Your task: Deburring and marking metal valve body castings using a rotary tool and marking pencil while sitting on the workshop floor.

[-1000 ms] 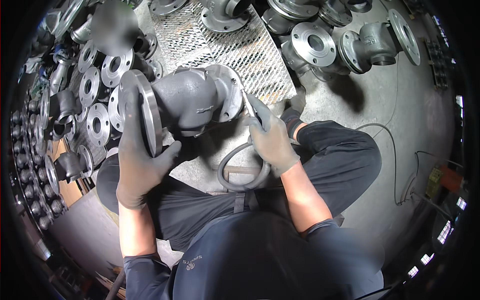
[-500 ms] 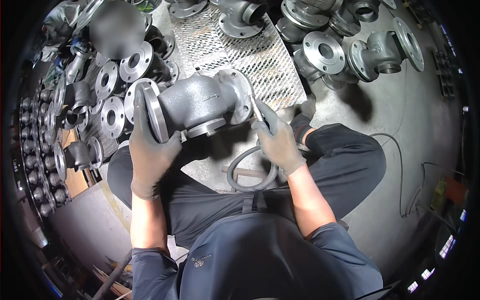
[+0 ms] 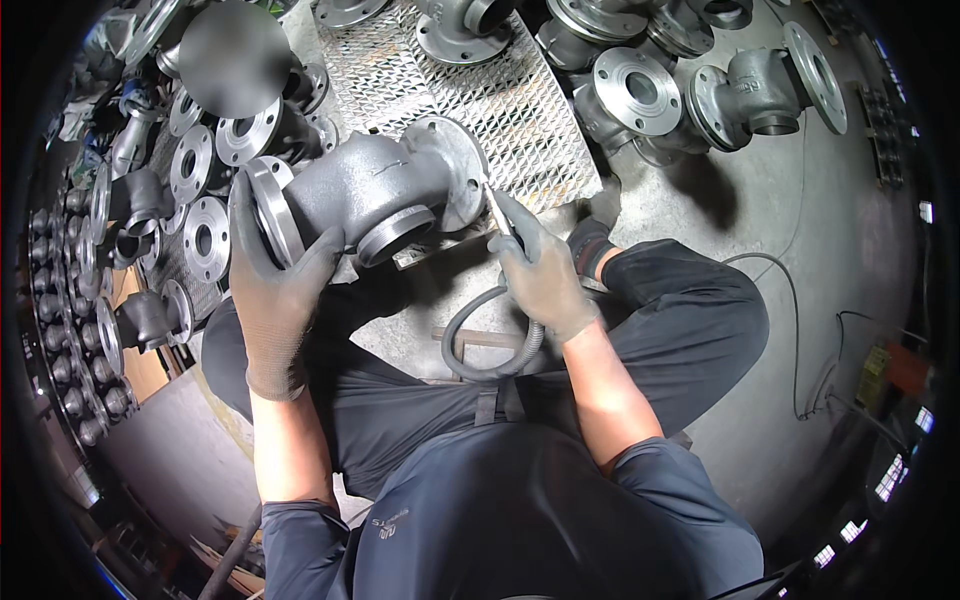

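A grey cast-metal valve body (image 3: 360, 185) with a round flange at each end lies in front of me, just above my lap. My left hand (image 3: 275, 280), in a grey glove, grips the left flange (image 3: 275, 212), thumb on the near side and fingers round the rim. A short round neck (image 3: 397, 236) on the body faces toward me. In my gloved right hand (image 3: 543, 278) is a slim pen-shaped tool (image 3: 500, 214), gripped between thumb and fingers. Its tip is at the edge of the right flange (image 3: 462, 175); whether it touches, I cannot tell.
A grey hose (image 3: 452, 345) loops below my right hand. Beyond the valve body lies a metal mesh plate (image 3: 520, 120). Flanged valve bodies stand at the left (image 3: 205, 240) and far right (image 3: 640, 90). A dark cable (image 3: 795, 330) runs over the floor at right.
The valve body has turned in my left hand, so its short neck opening faces me more. In the picture, both hands and the body sit slightly further left. The tool stays by the right flange.
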`<control>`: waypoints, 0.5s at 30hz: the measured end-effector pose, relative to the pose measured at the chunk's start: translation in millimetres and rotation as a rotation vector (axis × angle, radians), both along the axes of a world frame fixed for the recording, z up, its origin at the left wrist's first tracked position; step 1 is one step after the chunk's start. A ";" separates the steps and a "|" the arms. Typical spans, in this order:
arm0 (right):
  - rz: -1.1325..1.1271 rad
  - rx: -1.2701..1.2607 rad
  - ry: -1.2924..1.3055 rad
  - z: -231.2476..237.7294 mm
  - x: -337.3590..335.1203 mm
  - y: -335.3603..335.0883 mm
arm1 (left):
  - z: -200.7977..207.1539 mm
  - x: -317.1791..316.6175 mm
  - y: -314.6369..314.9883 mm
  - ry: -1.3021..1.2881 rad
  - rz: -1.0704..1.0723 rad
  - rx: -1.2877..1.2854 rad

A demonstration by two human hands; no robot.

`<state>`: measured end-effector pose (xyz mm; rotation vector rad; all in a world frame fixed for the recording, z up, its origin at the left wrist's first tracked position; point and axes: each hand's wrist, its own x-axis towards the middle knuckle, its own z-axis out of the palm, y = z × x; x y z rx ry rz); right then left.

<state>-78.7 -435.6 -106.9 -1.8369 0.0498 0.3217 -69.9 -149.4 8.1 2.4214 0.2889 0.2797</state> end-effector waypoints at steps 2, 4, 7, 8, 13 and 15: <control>-0.001 -0.023 -0.018 -2.3 -0.1 -2.6 | -0.5 -1.1 -5.8 0.011 -0.002 -0.076; 0.002 -0.037 -0.038 -6.7 1.1 -3.4 | 2.0 -0.9 -7.1 0.020 0.000 -0.143; 0.004 -0.122 -0.051 -12.7 1.5 -3.2 | 0.5 -2.4 -4.1 0.048 -0.032 -0.128; -0.005 -0.127 -0.063 -11.1 2.1 -2.7 | 0.8 -0.7 -4.7 0.068 -0.021 -0.202; -0.016 -0.121 -0.022 1.5 6.3 -2.5 | -1.9 6.4 -3.6 0.052 0.032 -0.221; -0.058 -0.006 0.096 13.1 8.1 -2.1 | 0.3 8.4 -6.5 0.070 0.076 -0.260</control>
